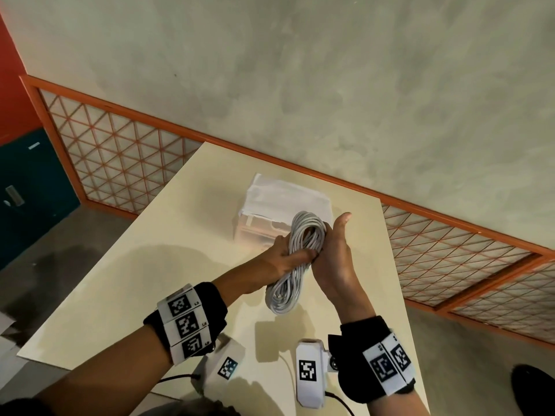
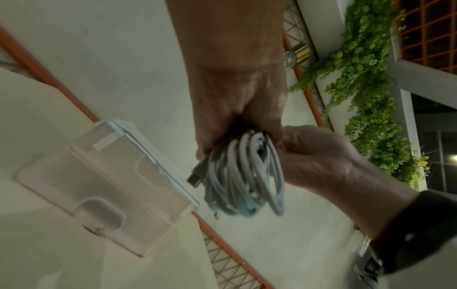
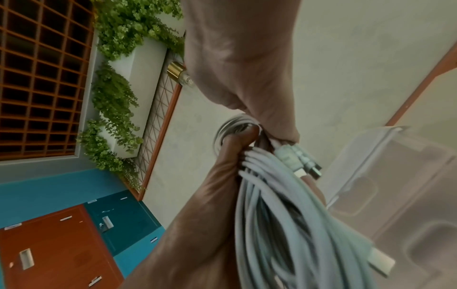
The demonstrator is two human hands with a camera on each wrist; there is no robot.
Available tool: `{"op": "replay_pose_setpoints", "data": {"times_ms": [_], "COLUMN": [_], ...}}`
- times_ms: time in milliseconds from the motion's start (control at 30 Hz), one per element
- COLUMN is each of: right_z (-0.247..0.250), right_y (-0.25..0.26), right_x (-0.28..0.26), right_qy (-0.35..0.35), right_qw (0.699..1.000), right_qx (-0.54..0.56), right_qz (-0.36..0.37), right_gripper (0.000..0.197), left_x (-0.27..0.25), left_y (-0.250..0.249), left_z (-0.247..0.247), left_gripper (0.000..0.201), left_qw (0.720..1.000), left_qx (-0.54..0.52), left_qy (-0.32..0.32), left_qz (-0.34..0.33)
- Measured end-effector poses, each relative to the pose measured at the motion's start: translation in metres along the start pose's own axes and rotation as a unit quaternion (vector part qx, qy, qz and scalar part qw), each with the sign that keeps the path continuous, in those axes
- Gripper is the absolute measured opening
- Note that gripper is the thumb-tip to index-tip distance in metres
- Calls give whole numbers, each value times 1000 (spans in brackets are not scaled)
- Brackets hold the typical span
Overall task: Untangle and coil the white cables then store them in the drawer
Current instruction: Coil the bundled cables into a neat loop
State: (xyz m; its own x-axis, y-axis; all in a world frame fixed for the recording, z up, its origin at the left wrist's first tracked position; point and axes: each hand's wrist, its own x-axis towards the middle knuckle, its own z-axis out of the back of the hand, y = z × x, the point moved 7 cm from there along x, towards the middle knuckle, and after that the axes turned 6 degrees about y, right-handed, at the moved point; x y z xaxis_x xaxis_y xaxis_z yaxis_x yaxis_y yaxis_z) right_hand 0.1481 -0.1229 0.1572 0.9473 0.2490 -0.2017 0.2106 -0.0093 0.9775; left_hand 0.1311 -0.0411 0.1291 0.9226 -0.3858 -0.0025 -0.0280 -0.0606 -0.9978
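Observation:
A bundle of coiled white cables [image 1: 295, 265] hangs above the cream table, just in front of a small translucent drawer unit [image 1: 285, 202]. My left hand [image 1: 288, 259] grips the coil round its middle, fingers curled over the strands. On the coil's right side my right hand [image 1: 333, 253] holds it with the thumb pointing up. In the left wrist view the coil [image 2: 245, 176] dangles from both hands with a plug [image 2: 195, 179] sticking out. The right wrist view shows several connectors [image 3: 299, 160] at the grip. The drawer fronts [image 2: 106, 185] look pushed in.
The table [image 1: 168, 265] ends at an edge on the left and another close on the right. Beyond it stands an orange lattice railing [image 1: 120, 157]. A teal cabinet [image 1: 27, 190] is at far left, and a dark shoe [image 1: 531, 388] is on the floor at lower right.

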Motion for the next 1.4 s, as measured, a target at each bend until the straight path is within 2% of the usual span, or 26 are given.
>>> {"op": "replay_pose_setpoints", "data": {"times_ms": [133, 167, 300, 400, 467, 567, 600, 667, 733, 800, 900, 1167, 1333, 1400], "right_z": [-7, -8, -12, -16, -15, -18, -21, -21, -16, -11, -7, 6, 16, 19], "right_y": [0, 0, -1, -1, 0, 5, 7, 9, 13, 17, 25, 32, 34, 34], "right_x": [6, 7, 7, 6, 8, 10, 9, 5, 3, -4, -13, -12, -8, -8], "right_qy": [30, 36, 73, 103, 103, 133, 152, 184, 217, 268, 329, 288, 225, 198], "right_qw": [993, 991, 987, 989, 993, 991, 988, 978, 967, 953, 930, 907, 910, 923], "right_qx": [110, 127, 144, 102, 44, -13, -35, -94, -127, -127, -149, -295, -324, -300], "right_qz": [8, 5, -12, -34, -28, 11, 16, 23, 45, 59, 65, 87, 128, 139], "right_gripper": [80, 81, 89, 93, 95, 86, 83, 74, 51, 30, 30, 43, 50, 51], "left_x": [2, 2, -2, -4, -4, -4, -4, -5, -7, -11, -16, -22, -20, -20], "left_y": [11, 8, -1, -5, -5, -6, -6, -8, -11, -14, -12, -8, -5, -6], "left_z": [11, 11, 5, 8, 8, 9, 11, 11, 13, 13, 12, -2, -10, -11], "left_gripper": [63, 62, 37, 22, 22, 45, 47, 31, 11, 8, 9, 24, 25, 22], "left_qw": [995, 996, 997, 999, 999, 998, 997, 998, 999, 998, 995, 982, 973, 972], "left_qx": [69, 66, -17, -34, -39, -61, -62, -46, -41, -55, -72, -111, -140, -137], "left_qy": [-15, -8, 50, 33, 11, -32, -39, -28, -4, 22, 53, 125, 148, 153], "left_qz": [64, 62, 52, 22, 8, -16, -17, -17, -4, 10, 37, 83, 105, 110]}}
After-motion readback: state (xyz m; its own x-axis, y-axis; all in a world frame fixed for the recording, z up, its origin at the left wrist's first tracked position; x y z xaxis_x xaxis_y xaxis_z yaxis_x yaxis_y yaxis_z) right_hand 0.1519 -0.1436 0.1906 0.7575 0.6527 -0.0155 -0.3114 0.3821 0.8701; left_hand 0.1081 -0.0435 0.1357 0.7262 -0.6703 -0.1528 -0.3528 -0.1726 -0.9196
